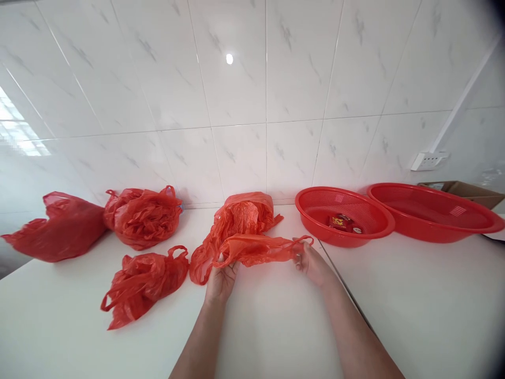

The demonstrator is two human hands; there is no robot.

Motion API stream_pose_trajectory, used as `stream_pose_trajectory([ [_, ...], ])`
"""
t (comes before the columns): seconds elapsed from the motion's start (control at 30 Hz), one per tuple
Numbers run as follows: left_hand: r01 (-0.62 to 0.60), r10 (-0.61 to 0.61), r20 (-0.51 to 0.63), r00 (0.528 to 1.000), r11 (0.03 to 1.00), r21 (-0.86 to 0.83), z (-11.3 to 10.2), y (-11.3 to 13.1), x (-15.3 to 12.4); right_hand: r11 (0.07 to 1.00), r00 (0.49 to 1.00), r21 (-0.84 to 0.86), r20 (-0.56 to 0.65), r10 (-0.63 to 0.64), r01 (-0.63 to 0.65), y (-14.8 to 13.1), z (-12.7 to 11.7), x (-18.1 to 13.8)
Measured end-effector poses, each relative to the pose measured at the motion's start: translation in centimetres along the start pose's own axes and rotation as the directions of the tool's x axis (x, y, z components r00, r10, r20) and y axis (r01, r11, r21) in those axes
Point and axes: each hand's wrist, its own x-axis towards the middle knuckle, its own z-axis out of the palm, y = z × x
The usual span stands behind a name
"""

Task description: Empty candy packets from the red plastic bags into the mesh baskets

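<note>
A red plastic bag (pixel 258 249) is stretched sideways between my two hands, just above the white table. My left hand (pixel 221 281) grips its left end, with the fingers partly behind the thin plastic. At the other end, my right hand (pixel 310 263) pinches the bag near a looped handle. Directly behind the held bag lies a crumpled pile of red plastic bags (pixel 248 208). Left of my left hand, another crumpled red bag (pixel 145 284) rests on the table with its handle loops showing.
Two fuller red bags, a bundled one (pixel 144 218) and a larger one (pixel 69 226), sit at the back left. A red colander (pixel 345 239) holding small red packets (pixel 341 222) and a red basin (pixel 434 234) stand right. Behind are a cardboard box (pixel 469 192) and tiled wall (pixel 295 79).
</note>
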Motion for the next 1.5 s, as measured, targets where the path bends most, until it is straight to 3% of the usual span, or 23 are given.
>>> stream_pose_trajectory([
  [0.1,0.003,-0.004,0.025,1.000,0.999,0.050,0.5,-0.1,-0.4,0.969,0.995,-0.230,0.029,0.101,-0.091,0.8,1.2,-0.5],
  [0.2,0.064,-0.084,0.140,0.987,0.988,0.140,1.3,-0.3,-1.3,0.940,0.994,-0.321,-0.033,0.109,-0.113,2.0,2.6,-0.6],
  [0.3,0.219,-0.285,0.241,0.928,0.939,0.266,2.1,-1.0,-2.2,0.955,0.989,-0.277,-0.133,0.069,-0.104,2.9,3.5,-0.1],
  [0.4,0.336,-0.410,0.204,0.889,0.887,0.317,2.1,-2.1,-2.4,0.997,0.966,-0.037,-0.253,0.050,-0.062,2.9,3.4,0.6],
  [0.5,0.333,-0.351,0.071,0.934,0.924,0.188,1.4,-2.4,-1.8,0.970,0.929,0.241,-0.356,0.095,-0.007,1.9,2.2,1.0],
  [0.57,0.253,-0.251,-0.036,0.967,0.964,0.081,0.9,-2.1,-1.2,0.957,0.915,0.289,-0.389,0.107,0.011,1.0,1.2,1.1],
  [0.67,0.151,-0.148,-0.126,0.981,0.988,0.017,0.6,-1.3,-0.6,0.957,0.914,0.289,-0.393,0.097,0.023,-0.1,0.2,1.0],
  [0.83,0.146,-0.144,-0.150,0.978,0.989,0.008,0.5,-1.2,-0.6,0.957,0.929,0.291,-0.350,0.121,-0.015,-1.3,0.1,0.5],
  [1.0,0.188,-0.191,-0.236,0.953,0.981,-0.036,-0.4,-1.6,-0.1,0.938,0.965,0.322,-0.177,0.193,-0.128,-2.0,-0.1,0.2],
  [1.07,0.178,-0.183,-0.258,0.949,0.983,-0.045,-0.5,-1.5,0.0,0.939,0.963,0.322,-0.190,0.190,-0.121,-2.1,-0.5,0.2],
  [1.17,0.171,-0.161,-0.193,0.968,0.984,0.039,-0.3,-1.2,-0.3,0.962,0.962,0.261,-0.231,0.146,-0.083,-2.0,-1.2,0.2],
  [1.33,0.141,-0.154,0.003,0.988,0.916,0.376,0.4,-0.8,-1.0,0.971,0.958,0.233,-0.263,0.111,-0.049,-1.7,-2.3,0.2],
  [1.4,0.171,-0.167,-0.045,0.985,0.900,0.401,0.3,-0.7,-1.0,0.966,0.956,0.253,-0.265,0.125,-0.056,-1.7,-2.5,0.1],
  [1.5,0.253,-0.205,-0.188,0.961,0.926,0.282,0.3,-0.5,-0.7,0.957,0.950,0.263,-0.248,0.189,-0.122,-1.7,-2.6,-0.1],
])
